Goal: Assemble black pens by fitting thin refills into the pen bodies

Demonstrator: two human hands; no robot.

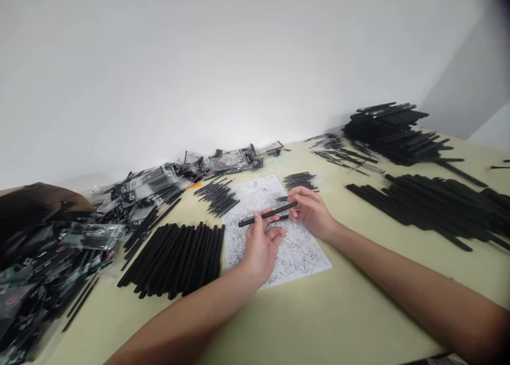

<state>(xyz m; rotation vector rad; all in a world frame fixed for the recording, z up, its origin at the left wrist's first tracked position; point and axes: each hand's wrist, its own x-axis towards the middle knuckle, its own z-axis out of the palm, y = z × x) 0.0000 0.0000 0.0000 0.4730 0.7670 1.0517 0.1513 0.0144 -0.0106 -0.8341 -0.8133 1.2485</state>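
Note:
A black pen lies slantwise above the paper, held between my two hands. My left hand pinches it between thumb and fingers near its lower-left part. At its upper-right end, the fingers of my right hand close round it. Below the pen, a second dark slim piece shows partly between my hands; whether it is held or lies on the paper I cannot tell. The white sheet of paper under my hands is covered in dark scribbles.
Thick black sticks form a row left of the paper. Thinner black pieces lie behind it, with another small group beyond my right hand. Packaged items heap up at left. More black sticks and a tall stack occupy the right.

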